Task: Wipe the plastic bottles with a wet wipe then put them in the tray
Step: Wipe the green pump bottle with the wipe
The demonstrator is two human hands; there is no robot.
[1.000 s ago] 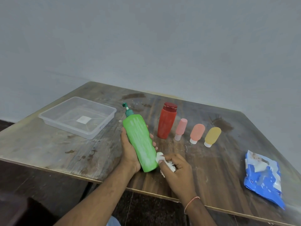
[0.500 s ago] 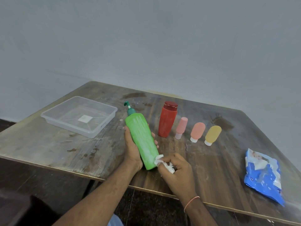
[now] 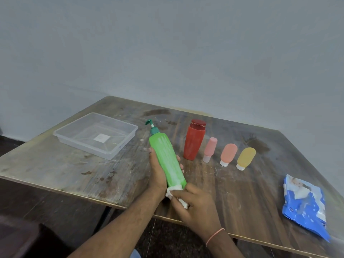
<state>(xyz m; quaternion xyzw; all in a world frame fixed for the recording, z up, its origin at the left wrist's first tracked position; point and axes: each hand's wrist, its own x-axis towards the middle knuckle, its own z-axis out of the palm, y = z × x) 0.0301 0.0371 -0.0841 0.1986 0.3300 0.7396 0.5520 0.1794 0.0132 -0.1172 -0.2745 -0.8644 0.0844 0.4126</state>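
Observation:
My left hand grips a green pump bottle around its lower body, tilted with the pump pointing up and left. My right hand pinches a crumpled white wet wipe and holds it against the bottle's base. A clear plastic tray with nothing in it sits on the table to the left. A red bottle stands behind the hands, with a pink bottle, a salmon bottle and a yellow bottle in a row to its right, caps down.
The worn wooden table has its front edge just under my wrists. A blue wet wipe pack lies near the table's right front corner. A plain grey wall stands behind the table.
My right hand with the wipe has slid from the bottle's lower right side down under its base. The bottle has tilted a little further in my left hand.

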